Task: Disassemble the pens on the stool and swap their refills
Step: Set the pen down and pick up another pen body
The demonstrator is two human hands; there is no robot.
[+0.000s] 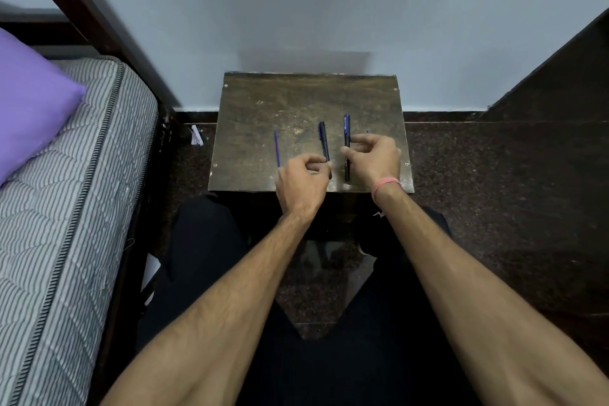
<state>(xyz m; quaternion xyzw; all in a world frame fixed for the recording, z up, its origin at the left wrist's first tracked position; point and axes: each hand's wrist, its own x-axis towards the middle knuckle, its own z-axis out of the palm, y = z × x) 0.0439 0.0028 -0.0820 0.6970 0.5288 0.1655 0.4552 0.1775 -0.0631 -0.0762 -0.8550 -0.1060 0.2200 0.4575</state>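
Observation:
Two dark blue pens lie lengthwise on the worn wooden stool (263, 109). My left hand (301, 181) pinches the near end of the left pen (323, 140). Around the middle of the right pen (346, 142), the fingers of my right hand (374, 158) close with thumb and forefinger. A thin blue refill (276, 148) lies loose on the stool to the left of my left hand. The tip of a second refill (367, 131) pokes out behind my right hand; the rest of it is hidden.
A bed with a striped mattress (82, 191) and a purple pillow (29, 102) runs along the left. The stool stands against a pale wall (313, 10). Dark furniture (560, 82) rises at the right. My legs sit under the stool's near edge.

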